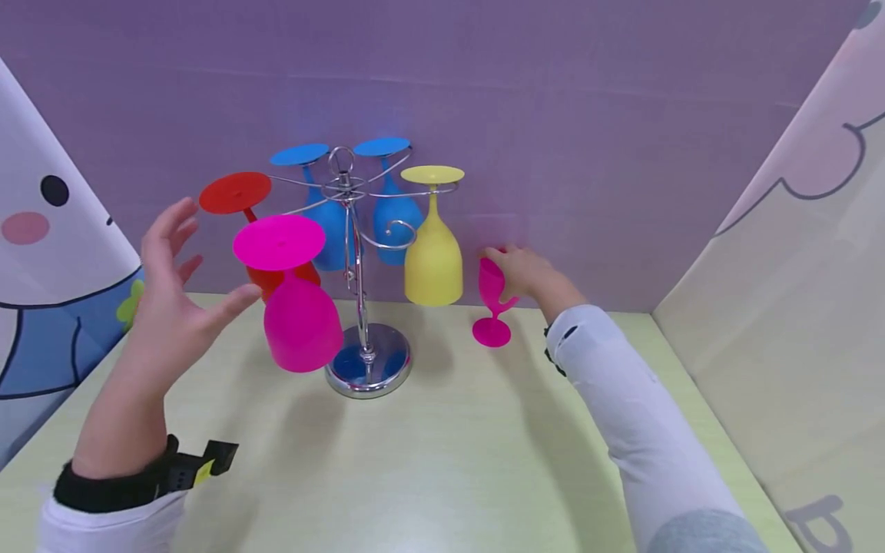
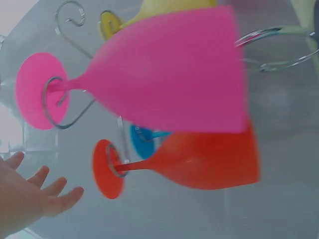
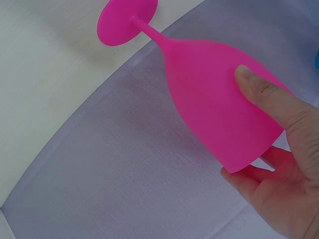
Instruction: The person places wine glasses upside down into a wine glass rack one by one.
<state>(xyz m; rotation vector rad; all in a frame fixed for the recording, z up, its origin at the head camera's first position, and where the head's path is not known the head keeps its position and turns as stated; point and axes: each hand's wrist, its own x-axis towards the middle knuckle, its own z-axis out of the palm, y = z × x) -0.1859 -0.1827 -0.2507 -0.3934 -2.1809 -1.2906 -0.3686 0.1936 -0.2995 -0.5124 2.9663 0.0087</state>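
Observation:
My right hand [image 1: 531, 275] holds a pink plastic wine glass [image 1: 492, 286] by its bowl near the rim, at the back of the table. In the right wrist view the thumb presses one side of this glass [image 3: 209, 94], with fingers at the rim. Its foot points down; whether it touches the table I cannot tell. My left hand [image 1: 173, 315] is raised with fingers spread, holding nothing. Beside it, a second pink glass [image 1: 303, 326] and a red glass [image 1: 235, 192] hang upside down from a metal rack [image 1: 358, 284].
Two blue glasses [image 1: 396, 211] and a yellow glass [image 1: 433, 269] also hang by their feet from the rack. A round chrome base [image 1: 369, 384] supports it on the pale table [image 1: 442, 461]. Purple cloth [image 1: 553, 153] stands behind, with printed panels [image 1: 795, 307] at both sides.

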